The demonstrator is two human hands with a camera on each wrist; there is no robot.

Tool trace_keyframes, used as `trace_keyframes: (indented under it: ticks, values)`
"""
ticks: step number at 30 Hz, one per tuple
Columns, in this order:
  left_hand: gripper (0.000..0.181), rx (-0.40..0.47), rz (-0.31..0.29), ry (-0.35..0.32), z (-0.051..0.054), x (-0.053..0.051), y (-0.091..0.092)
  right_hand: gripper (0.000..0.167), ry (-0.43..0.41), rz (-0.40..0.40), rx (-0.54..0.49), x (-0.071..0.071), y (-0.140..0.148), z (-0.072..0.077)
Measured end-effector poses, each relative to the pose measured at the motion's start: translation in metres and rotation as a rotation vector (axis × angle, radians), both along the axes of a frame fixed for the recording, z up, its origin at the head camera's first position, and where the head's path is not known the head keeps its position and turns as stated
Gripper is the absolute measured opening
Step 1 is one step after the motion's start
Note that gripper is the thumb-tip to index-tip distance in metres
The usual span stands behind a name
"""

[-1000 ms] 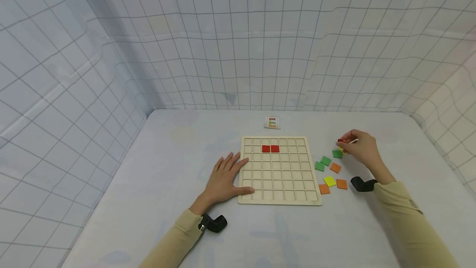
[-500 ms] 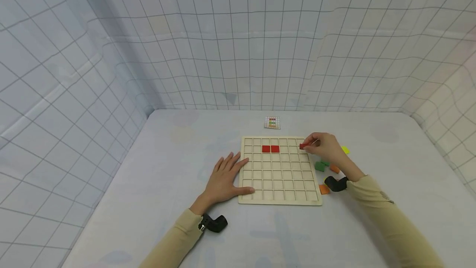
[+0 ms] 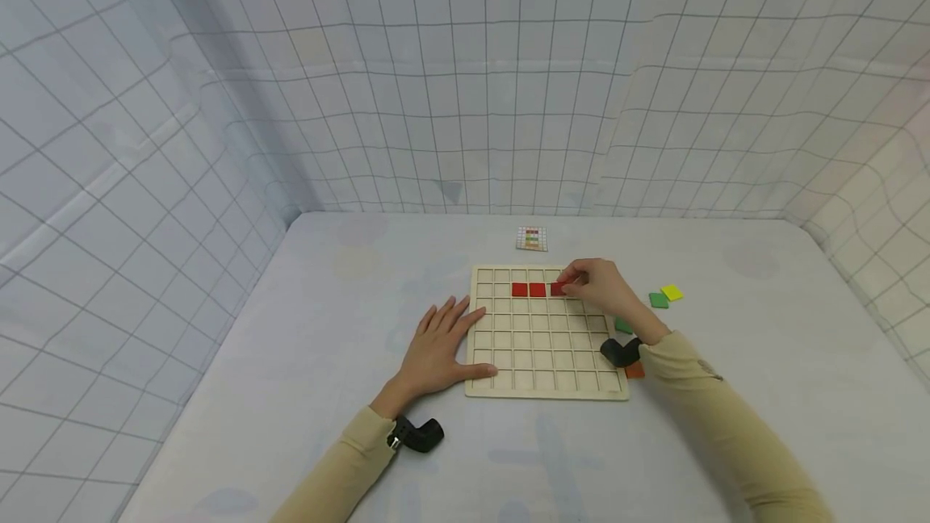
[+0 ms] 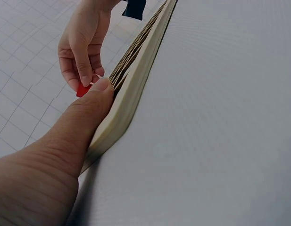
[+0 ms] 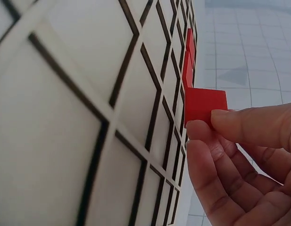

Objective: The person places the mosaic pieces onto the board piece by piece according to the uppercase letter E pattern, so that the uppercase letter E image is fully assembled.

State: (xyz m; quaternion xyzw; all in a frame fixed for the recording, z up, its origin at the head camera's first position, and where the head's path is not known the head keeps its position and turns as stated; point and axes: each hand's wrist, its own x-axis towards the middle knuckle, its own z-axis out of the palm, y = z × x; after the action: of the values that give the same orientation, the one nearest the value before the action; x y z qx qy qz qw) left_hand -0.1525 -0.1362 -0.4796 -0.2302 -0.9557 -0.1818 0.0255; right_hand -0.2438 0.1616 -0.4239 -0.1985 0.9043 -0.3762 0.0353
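Note:
A pale wooden grid board [image 3: 541,341] lies flat on the table. Two red square tiles [image 3: 528,290] sit side by side in cells of its second row from the back. My right hand [image 3: 597,285] pinches a third red tile [image 5: 205,106] between thumb and fingers, just right of that pair; the right wrist view shows it tilted against the board's surface. My left hand [image 3: 434,352] rests at the board's left edge with fingers spread. Its thumb [image 4: 91,108] lies over the board's rim.
Right of the board lie a yellow tile [image 3: 672,293], a green tile [image 3: 659,300] and an orange tile [image 3: 634,370]; the right forearm hides others. A small card with a coloured grid pattern [image 3: 532,239] lies behind the board. A gridded cloth [image 3: 465,87] hangs behind the table.
My right hand has carried the red tile leftward from the loose tiles, over the board's right edge, to beside the two red tiles. The left hand has not moved.

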Motion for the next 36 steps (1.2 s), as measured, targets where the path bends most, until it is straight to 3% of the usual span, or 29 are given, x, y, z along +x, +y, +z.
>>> trace_keyframes:
  ticks: [15,22,36]
  values:
    - [0.093,-0.001,0.0,-0.014,0.002,0.001,0.001,0.009,-0.011,-0.011,0.073,0.001,-0.005,-0.005]
    - [0.093,0.001,-0.005,-0.005,0.002,0.001,0.0,0.02,0.043,0.024,0.137,0.003,-0.003,-0.006]
    - [0.092,0.007,-0.005,-0.007,0.001,0.001,0.0,0.023,0.043,0.054,0.166,0.001,-0.001,-0.011]
